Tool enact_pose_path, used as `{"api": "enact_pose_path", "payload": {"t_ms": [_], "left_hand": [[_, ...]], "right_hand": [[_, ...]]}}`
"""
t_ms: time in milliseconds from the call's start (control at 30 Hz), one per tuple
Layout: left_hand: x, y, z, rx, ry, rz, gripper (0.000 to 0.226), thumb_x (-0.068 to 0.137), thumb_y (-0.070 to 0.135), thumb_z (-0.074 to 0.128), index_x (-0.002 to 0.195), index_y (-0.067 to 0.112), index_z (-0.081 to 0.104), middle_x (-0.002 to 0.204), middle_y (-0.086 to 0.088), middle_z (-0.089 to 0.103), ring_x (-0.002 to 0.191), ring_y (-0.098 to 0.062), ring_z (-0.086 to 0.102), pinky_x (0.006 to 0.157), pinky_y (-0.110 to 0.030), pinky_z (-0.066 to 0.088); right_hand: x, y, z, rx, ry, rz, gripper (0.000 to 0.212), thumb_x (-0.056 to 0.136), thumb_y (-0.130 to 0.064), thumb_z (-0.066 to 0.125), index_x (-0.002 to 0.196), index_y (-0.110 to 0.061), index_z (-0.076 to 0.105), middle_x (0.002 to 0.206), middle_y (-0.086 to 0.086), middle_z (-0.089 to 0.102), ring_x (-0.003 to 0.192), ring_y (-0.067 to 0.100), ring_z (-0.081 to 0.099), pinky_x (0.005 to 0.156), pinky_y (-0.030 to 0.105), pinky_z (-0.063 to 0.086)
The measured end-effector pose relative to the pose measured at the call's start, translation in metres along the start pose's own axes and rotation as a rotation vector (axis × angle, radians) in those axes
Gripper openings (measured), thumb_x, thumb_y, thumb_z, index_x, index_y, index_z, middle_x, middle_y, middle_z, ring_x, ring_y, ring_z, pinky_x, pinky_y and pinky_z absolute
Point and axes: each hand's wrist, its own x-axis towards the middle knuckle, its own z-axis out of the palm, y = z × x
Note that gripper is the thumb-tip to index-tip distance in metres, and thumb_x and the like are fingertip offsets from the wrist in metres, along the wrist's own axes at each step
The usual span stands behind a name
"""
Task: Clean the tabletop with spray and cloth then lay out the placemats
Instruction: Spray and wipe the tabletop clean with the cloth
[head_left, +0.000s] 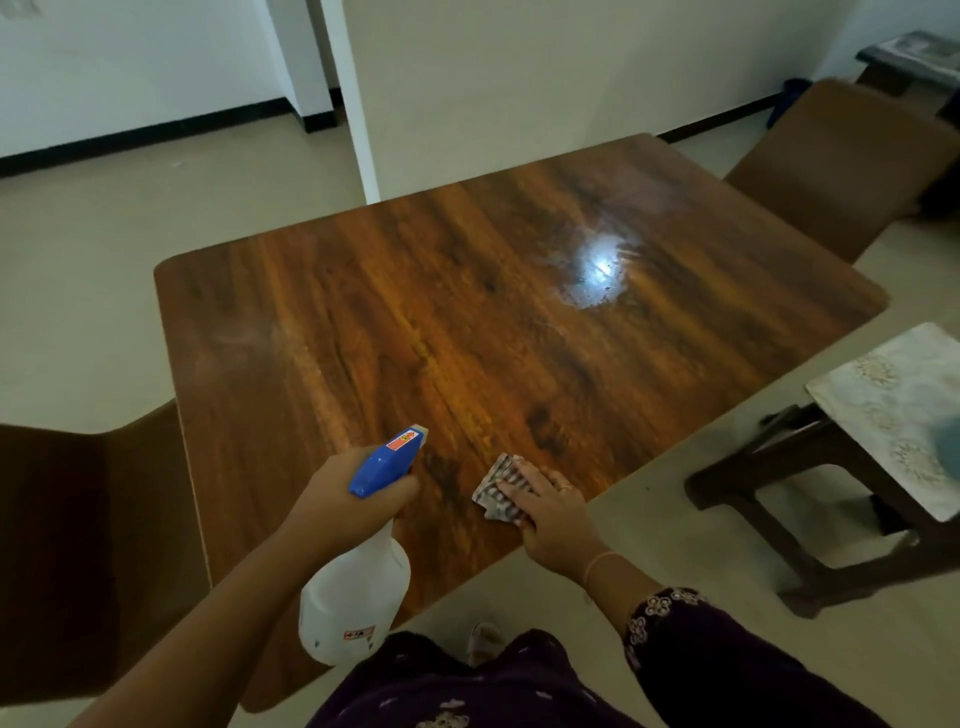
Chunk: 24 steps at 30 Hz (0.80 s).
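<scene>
Left grip (353, 493) is curled round the neck of the spray bottle (358, 592), just below its blue trigger head. Right grip (553, 506) lies flat with fairly straight fingers, pressing a folded patterned cloth (498, 491) onto the table (415, 312) close to its near edge.

Head view: I judge the cleaning step to be in hand, spraying and wiping, since no placemat lies on the table yet. Smeared wet streaks show around a bright glare patch (597, 267) toward the table's far right part. The near part by the cloth looks drier, though the light is dim.

The bottle hangs over the table's near edge, left of the cloth, and is tilted. Its long axis runs from the white body, low and off the table, up to the blue head above the tabletop. The nozzle points across the table toward its far side.

The next move probably calls for a squeeze of the trigger over the near part, then a sweep of the cloth through the wet patch. A pale patterned mat (893, 415), likely the placemats, lies on a wooden stool (769, 499) off the table's right side.
</scene>
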Motion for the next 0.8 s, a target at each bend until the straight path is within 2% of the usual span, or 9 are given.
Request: {"api": "enact_pose_path", "payload": {"t_ms": [100, 167, 267, 333, 433, 567, 667, 733, 800], "left_hand": [[0.001, 0.004, 0.004, -0.011, -0.029, 0.025, 0.023, 0.069, 0.035, 0.053, 0.072, 0.013, 0.054, 0.063, -0.01, 0.056, 0.057, -0.018, 0.054, 0.059, -0.022, 0.046], [0.002, 0.005, 0.003, -0.011, -0.062, 0.045, 0.025, 0.069, 0.035, 0.053, 0.074, 0.01, 0.055, 0.065, -0.014, 0.057, 0.06, -0.022, 0.054, 0.061, -0.024, 0.047], [0.003, 0.005, -0.001, -0.001, -0.089, 0.064, 0.034, 0.069, 0.035, 0.053, 0.079, 0.003, 0.058, 0.072, -0.026, 0.06, 0.064, -0.027, 0.058, 0.065, -0.029, 0.049], [0.004, 0.007, -0.005, 0.01, -0.096, 0.072, 0.031, 0.068, 0.037, 0.053, 0.077, 0.008, 0.058, 0.075, -0.026, 0.063, 0.066, -0.03, 0.059, 0.065, -0.029, 0.049], [0.006, 0.008, -0.011, 0.005, -0.1, 0.095, 0.032, 0.066, 0.041, 0.054, 0.077, 0.011, 0.057, 0.076, -0.024, 0.064, 0.069, -0.037, 0.062, 0.069, -0.033, 0.052], [0.007, 0.005, -0.014, 0.02, -0.115, 0.113, 0.042, 0.065, 0.045, 0.055, 0.081, 0.006, 0.059, 0.075, -0.025, 0.063, 0.067, -0.035, 0.061, 0.068, -0.033, 0.053], [0.01, 0.002, -0.01, 0.035, -0.123, 0.117, 0.035, 0.069, 0.037, 0.053, 0.08, 0.005, 0.058, 0.07, -0.021, 0.061, 0.062, -0.03, 0.057, 0.065, -0.031, 0.05], [0.011, 0.006, -0.004, 0.025, -0.132, 0.123, 0.028, 0.068, 0.036, 0.052, 0.075, 0.009, 0.055, 0.062, -0.011, 0.055, 0.058, -0.02, 0.052, 0.061, -0.026, 0.046], [0.013, 0.012, 0.002, 0.017, -0.131, 0.135, 0.023, 0.068, 0.035, 0.051, 0.07, 0.013, 0.052, 0.058, -0.002, 0.05, 0.054, -0.012, 0.048, 0.057, -0.019, 0.042]], "right_hand": [[-0.009, -0.013, 0.009, -0.086, 0.006, -0.108, 0.053, 0.08, -0.028, 0.052, 0.134, -0.029, 0.053, 0.149, 0.008, 0.041, 0.116, 0.046, 0.048, 0.084, 0.058, 0.045], [-0.015, -0.015, 0.018, -0.111, -0.014, -0.148, 0.052, 0.077, -0.03, 0.055, 0.129, -0.031, 0.054, 0.141, 0.007, 0.05, 0.105, 0.044, 0.057, 0.073, 0.054, 0.052], [-0.024, -0.018, 0.023, -0.153, -0.002, -0.12, 0.05, 0.078, -0.034, 0.051, 0.128, -0.034, 0.052, 0.139, 0.006, 0.052, 0.101, 0.039, 0.06, 0.07, 0.048, 0.055], [-0.026, -0.013, 0.022, -0.161, 0.012, -0.101, 0.049, 0.079, -0.035, 0.056, 0.128, -0.034, 0.053, 0.14, 0.008, 0.049, 0.099, 0.037, 0.06, 0.07, 0.045, 0.054], [-0.025, -0.002, 0.017, -0.121, 0.035, -0.026, 0.051, 0.082, -0.03, 0.056, 0.133, -0.031, 0.052, 0.146, 0.013, 0.042, 0.105, 0.043, 0.055, 0.078, 0.049, 0.051], [-0.024, 0.02, 0.004, -0.101, 0.033, 0.247, 0.057, 0.094, -0.029, 0.044, 0.149, -0.031, 0.028, 0.159, 0.01, 0.007, 0.136, 0.039, 0.028, 0.11, 0.044, 0.029], [-0.023, 0.036, -0.008, 0.023, 0.065, 0.461, 0.058, 0.095, -0.027, 0.046, 0.149, -0.028, 0.026, 0.159, 0.011, 0.004, 0.14, 0.037, 0.022, 0.115, 0.042, 0.024], [-0.021, 0.044, -0.014, 0.199, 0.158, 0.54, 0.053, 0.095, -0.024, 0.047, 0.146, -0.022, 0.033, 0.154, 0.014, 0.016, 0.135, 0.036, 0.034, 0.108, 0.041, 0.034], [-0.019, 0.051, -0.022, 0.487, 0.279, 0.576, 0.045, 0.095, -0.026, 0.051, 0.14, -0.021, 0.044, 0.139, 0.013, 0.039, 0.106, 0.026, 0.06, 0.079, 0.035, 0.052]]}}
